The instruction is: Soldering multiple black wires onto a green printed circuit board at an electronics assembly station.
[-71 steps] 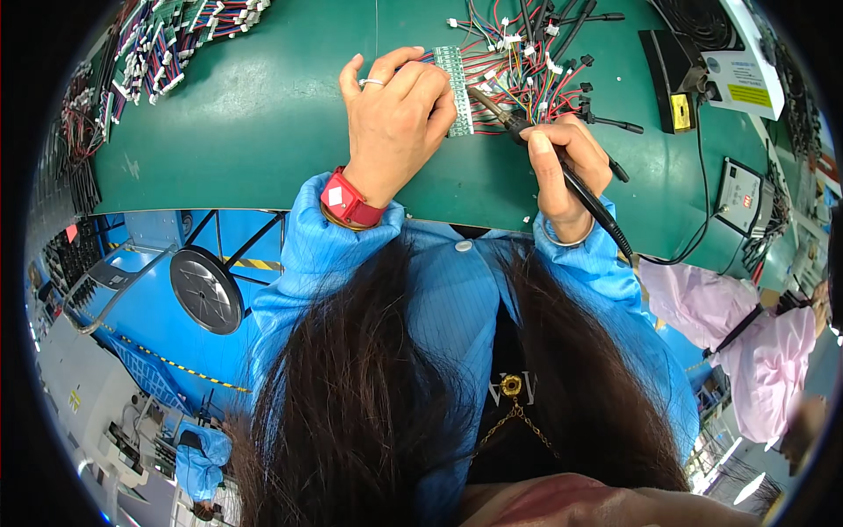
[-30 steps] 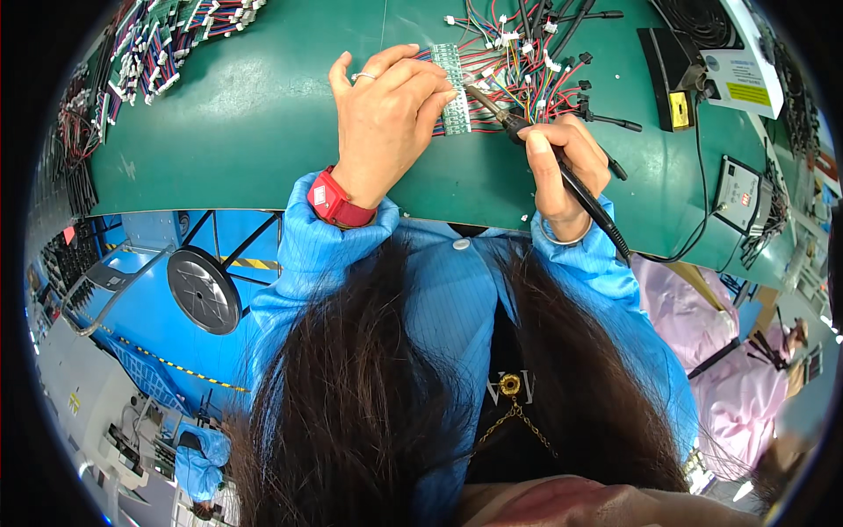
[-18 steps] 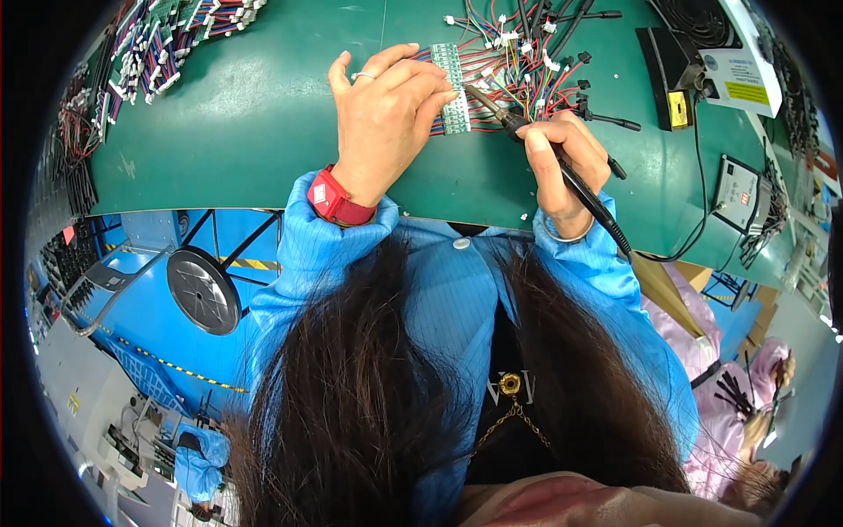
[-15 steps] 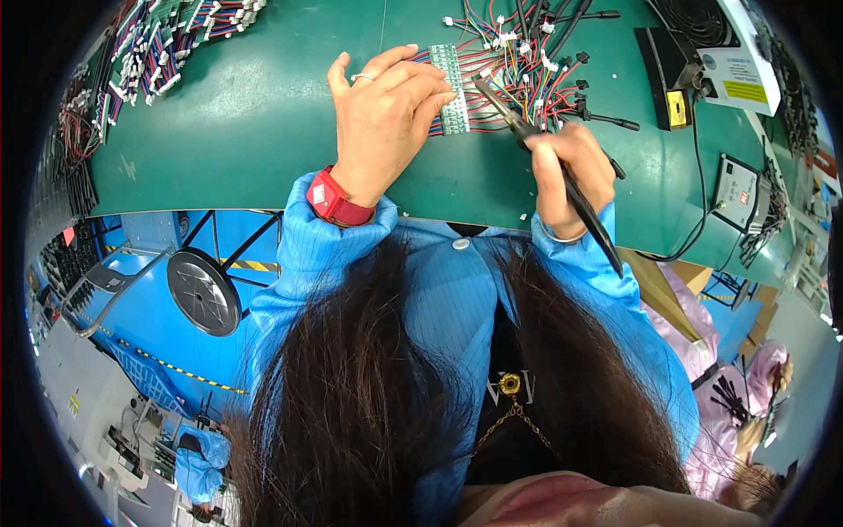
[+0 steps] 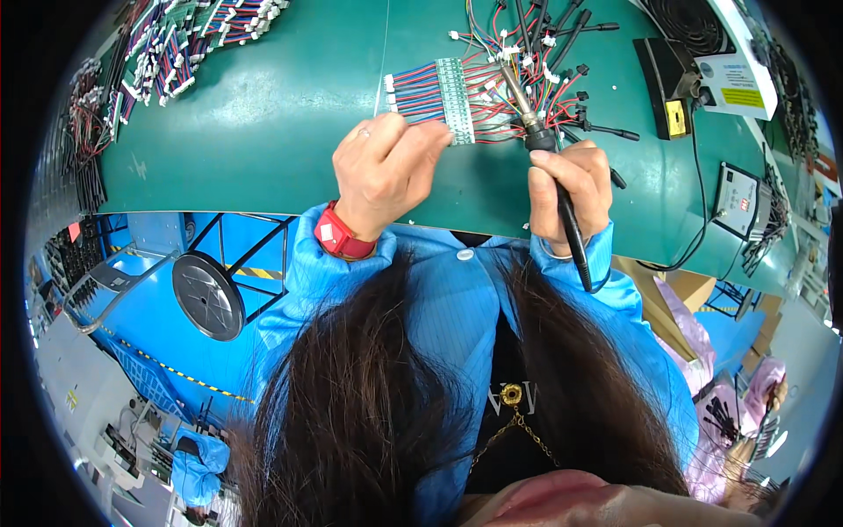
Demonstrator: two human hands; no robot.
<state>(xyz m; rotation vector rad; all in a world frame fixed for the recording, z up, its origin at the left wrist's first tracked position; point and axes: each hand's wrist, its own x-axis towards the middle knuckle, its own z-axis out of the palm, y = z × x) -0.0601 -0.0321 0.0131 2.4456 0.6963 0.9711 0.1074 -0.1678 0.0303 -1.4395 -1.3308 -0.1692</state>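
Observation:
My left hand point(image 5: 385, 167) rests on the green table point(image 5: 263, 132), its fingertips pressing on the row of red and blue wires beside a narrow green circuit strip point(image 5: 456, 88). A red watch sits on that wrist. My right hand point(image 5: 571, 189) grips a black soldering iron point(image 5: 546, 149) like a pen. The iron's metal tip points up and left toward the strip, just to its right, among a tangle of red, black and white-plugged wires point(image 5: 536, 61).
Bundles of coloured wire harnesses point(image 5: 184, 44) lie at the table's far left. A black stand point(image 5: 660, 75) and a white box sit at the far right, with a small controller point(image 5: 736, 198) near the right edge. A spool point(image 5: 208, 294) hangs below the table. Another person in pink stands at lower right.
My left hand has slid back off the circuit strip, uncovering it and the wire row. My right hand has turned the soldering iron more upright, its tip now beside the strip.

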